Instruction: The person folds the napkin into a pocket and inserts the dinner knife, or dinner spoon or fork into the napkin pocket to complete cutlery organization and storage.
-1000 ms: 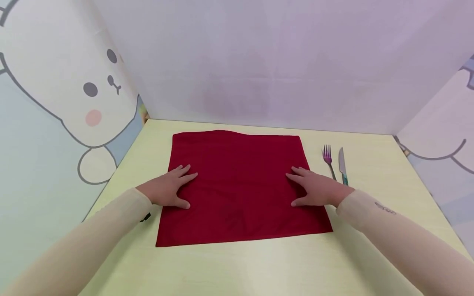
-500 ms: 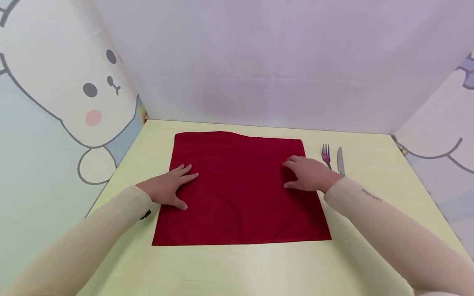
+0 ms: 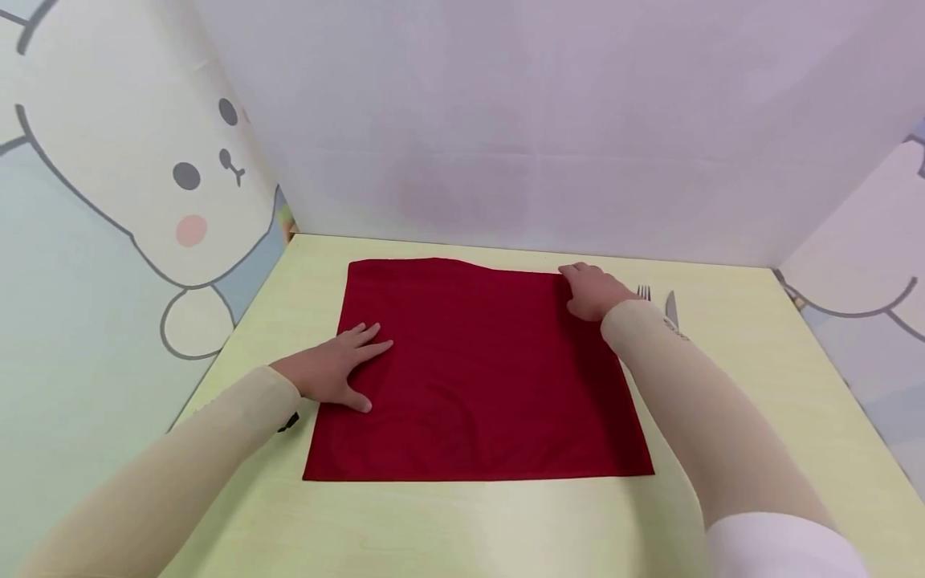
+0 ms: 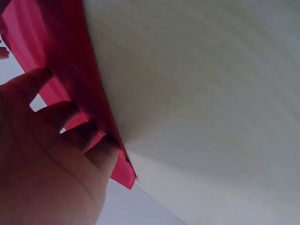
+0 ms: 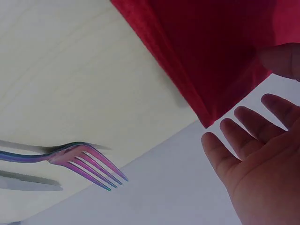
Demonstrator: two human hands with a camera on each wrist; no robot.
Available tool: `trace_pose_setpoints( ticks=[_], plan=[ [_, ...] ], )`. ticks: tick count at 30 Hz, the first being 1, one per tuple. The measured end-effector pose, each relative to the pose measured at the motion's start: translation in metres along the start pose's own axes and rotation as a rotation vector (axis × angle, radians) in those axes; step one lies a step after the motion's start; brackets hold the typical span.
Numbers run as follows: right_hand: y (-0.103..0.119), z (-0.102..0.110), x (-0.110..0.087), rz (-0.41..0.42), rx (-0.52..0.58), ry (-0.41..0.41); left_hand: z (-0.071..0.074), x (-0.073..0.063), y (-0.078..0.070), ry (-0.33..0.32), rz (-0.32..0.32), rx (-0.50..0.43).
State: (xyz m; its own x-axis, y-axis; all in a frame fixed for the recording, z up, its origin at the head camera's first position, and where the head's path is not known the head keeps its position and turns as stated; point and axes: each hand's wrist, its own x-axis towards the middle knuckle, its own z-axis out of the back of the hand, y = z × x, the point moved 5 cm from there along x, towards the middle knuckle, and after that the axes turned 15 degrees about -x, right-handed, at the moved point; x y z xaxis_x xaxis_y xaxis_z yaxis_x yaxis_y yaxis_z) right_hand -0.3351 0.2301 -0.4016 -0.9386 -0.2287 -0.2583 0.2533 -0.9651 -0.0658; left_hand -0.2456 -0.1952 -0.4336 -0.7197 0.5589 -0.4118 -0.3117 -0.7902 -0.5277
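**Pale table (image 3: pixel 766 369), red cloth (image 3: pixel 462 361), right hand (image 3: pixel 596 293) at the far corner (image 5: pixel 205 115)**

Behind the tabletop rises a plain light wall (image 3: pixel 520 136); a panel with a cartoon animal (image 3: pixel 144 144) stands at ten o'clock in the head view.

The cloth lies spread out at the middle of the table, a few soft creases on it, its longer side appearing to run from nine to three o'clock.

The relation that counts is between the right hand and that far corner. From the cloth's middle, the hand is at two o'clock, and from above it hides the corner. The right wrist view shows the corner at about ten o'clock from the palm, its tip just beside the fingertips. The thumb lies over the cloth and the four fingers reach past its far edge, with a wide gap between. Whether they touch the fabric I cannot tell.

The left hand (image 3: pixel 336 369) is at nine o'clock, on the cloth's left edge, fingers spread and gripping nothing. The right is clearly the nearer one to this corner.

At three o'clock from the right hand lie a fork (image 5: pixel 68 155) and a knife (image 3: pixel 672 309), the right sleeve (image 3: pixel 701 425) covering part of them in the head view.
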Motion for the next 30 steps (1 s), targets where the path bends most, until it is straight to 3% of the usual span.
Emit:
trace_pose_setpoints(
  ticks=[5,14,19,25,30],
  plan=[
    [-0.014,-0.008,0.008,-0.001,0.073,0.0,0.001,0.0,-0.002,0.004,0.013,0.004],
    [-0.039,-0.012,0.021,-0.026,0.212,-0.119,0.0,0.002,0.003,0.0,0.009,-0.002],
    [-0.041,-0.007,0.012,-0.018,0.219,-0.126,-0.002,0.004,0.002,0.001,-0.007,-0.009],
    [-0.013,0.006,-0.021,0.135,0.182,-0.151,-0.003,0.004,0.006,-0.003,-0.001,-0.013],
    [0.018,-0.005,-0.047,0.323,0.142,-0.108,-0.001,0.003,0.006,-0.006,-0.008,-0.009]
  ],
)
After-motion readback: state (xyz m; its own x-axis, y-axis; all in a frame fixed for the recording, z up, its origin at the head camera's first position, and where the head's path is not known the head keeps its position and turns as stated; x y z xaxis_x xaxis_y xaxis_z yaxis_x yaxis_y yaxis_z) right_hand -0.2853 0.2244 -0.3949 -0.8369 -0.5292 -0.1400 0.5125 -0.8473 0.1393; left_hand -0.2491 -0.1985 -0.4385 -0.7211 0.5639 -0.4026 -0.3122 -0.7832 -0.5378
